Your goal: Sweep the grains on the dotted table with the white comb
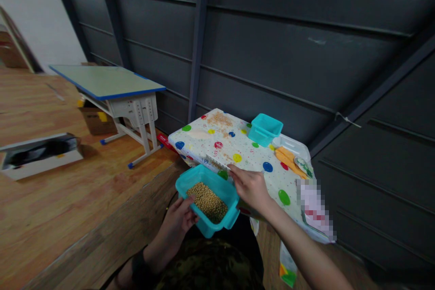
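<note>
My left hand grips the near-left rim of a teal plastic tub filled with tan beans, held just off the near edge of a small table. That table wears a white cloth with coloured dots. My right hand is at the tub's far-right rim, fingers closed on a thin pale strip-like tool that lies along the table edge. Loose grains are scattered on the far part of the cloth.
A second teal tub stands at the table's far side, beside a white tray and an orange item. A dark panelled wall is close behind. A blue-edged desk and an open box stand on the wooden floor at left.
</note>
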{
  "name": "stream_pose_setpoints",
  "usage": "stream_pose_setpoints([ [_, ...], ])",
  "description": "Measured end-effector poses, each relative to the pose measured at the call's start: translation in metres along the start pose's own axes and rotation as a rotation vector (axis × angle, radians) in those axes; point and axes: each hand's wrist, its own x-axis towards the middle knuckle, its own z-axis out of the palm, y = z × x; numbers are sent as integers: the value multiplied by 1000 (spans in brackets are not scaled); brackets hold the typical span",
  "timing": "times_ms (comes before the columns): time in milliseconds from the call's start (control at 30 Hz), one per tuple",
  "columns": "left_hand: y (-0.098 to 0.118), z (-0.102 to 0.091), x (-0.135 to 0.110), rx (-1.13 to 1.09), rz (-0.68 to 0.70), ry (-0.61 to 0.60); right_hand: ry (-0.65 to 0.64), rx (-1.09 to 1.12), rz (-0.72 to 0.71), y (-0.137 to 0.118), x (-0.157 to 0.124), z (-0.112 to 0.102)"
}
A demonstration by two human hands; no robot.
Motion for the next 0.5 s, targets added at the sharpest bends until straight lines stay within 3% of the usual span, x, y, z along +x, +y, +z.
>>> stream_pose_setpoints([
  [267,-9,4,0,-4,24,-19,42,26,-5,-22,-6,-6],
  [367,-10,3,0,6,33,-46,120,-2,27,-11,-2,-12],
  [500,-9,3,-1,8,33,-40,230,-99,120,23,4,-19],
])
